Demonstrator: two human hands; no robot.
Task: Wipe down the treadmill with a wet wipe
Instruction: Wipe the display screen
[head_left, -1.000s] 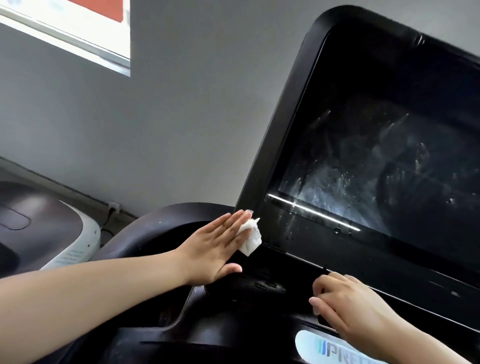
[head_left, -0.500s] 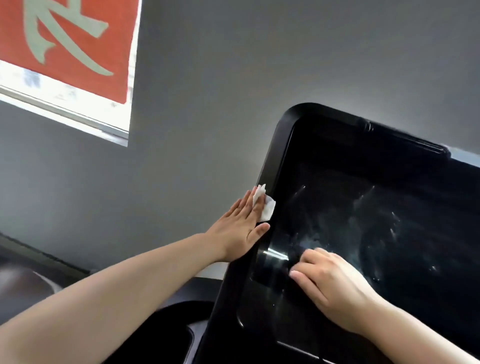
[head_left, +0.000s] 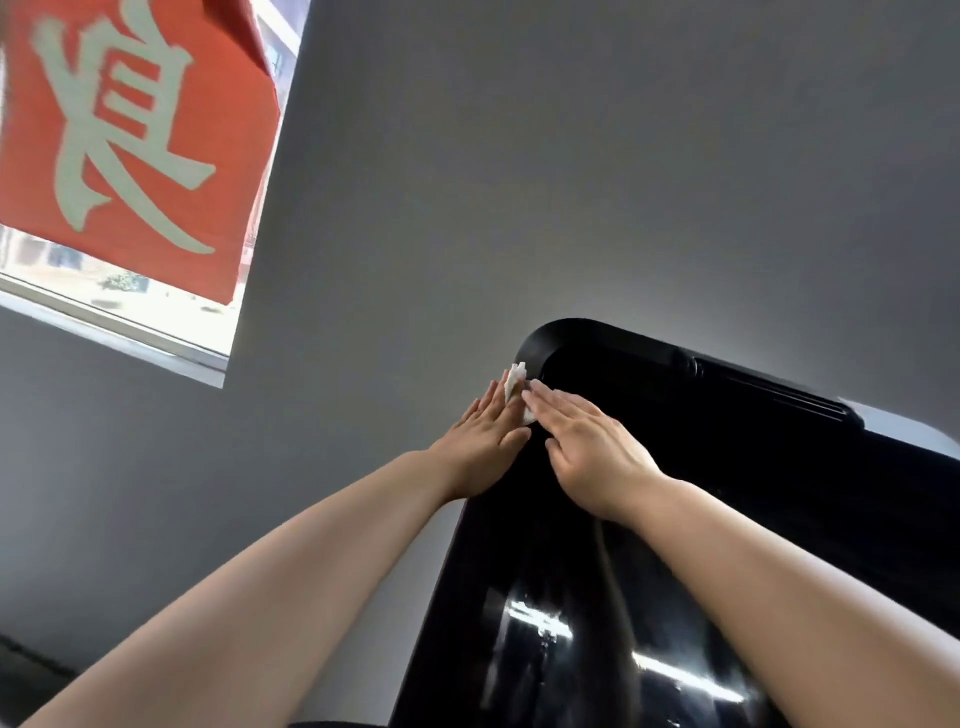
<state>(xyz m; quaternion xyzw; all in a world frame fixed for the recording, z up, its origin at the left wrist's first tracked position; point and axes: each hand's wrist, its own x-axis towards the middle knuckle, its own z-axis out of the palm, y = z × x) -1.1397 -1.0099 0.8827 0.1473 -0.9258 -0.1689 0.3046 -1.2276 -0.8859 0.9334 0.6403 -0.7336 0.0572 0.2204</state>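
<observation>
1. Window (head_left: 223, 312) at the far left of the view, set in a grey wall (head_left: 571, 182). A red banner (head_left: 130, 130) with a large pale character hangs across most of its glass.
2. Left hand (head_left: 480, 447) reaching up from the lower left on a bare forearm. Its fingers are straight and held together, and they press flat against the outer left edge of the treadmill console (head_left: 701, 467), just below that console's top left corner.
3. Wet wipe (head_left: 517, 387), small, white and crumpled, sits at the console's top left corner. It is caught between the fingertips of both hands, with one bit showing above the left fingertips and another bit showing lower down between the two hands.
4. Right hand (head_left: 592, 447) reaching up from the lower right on a bare forearm. It lies palm down with straight fingers on the black front face of the console, fingertips touching the wipe.
5. The console is glossy black, tilted, with a rounded top left corner. Bright streaks of reflected light show on its lower part, between the two forearms.
</observation>
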